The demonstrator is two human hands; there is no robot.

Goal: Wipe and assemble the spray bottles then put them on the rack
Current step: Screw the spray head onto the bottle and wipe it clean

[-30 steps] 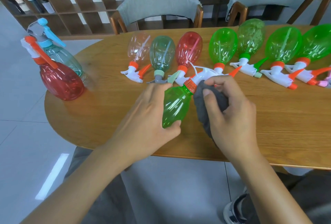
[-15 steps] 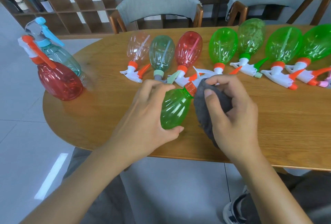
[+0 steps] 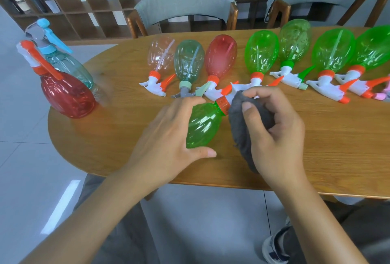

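My left hand [image 3: 168, 135] grips a green bottle [image 3: 203, 125] lying on the counter [image 3: 126, 137], thumb under its base. My right hand [image 3: 274, 131] holds a grey cloth [image 3: 242, 128] bunched against the bottle's orange collar [image 3: 222, 103]. Beyond them, a row of bottles [image 3: 261, 53] lies on its sides. At the counter's left end, a red bottle [image 3: 67, 95] and a teal bottle [image 3: 69, 63] stand upright.

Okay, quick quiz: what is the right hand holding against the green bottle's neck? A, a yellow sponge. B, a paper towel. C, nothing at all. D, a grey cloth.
D: the right hand grips a bunched grey cloth pressed by the orange collar of the green bottle, which the left hand holds.
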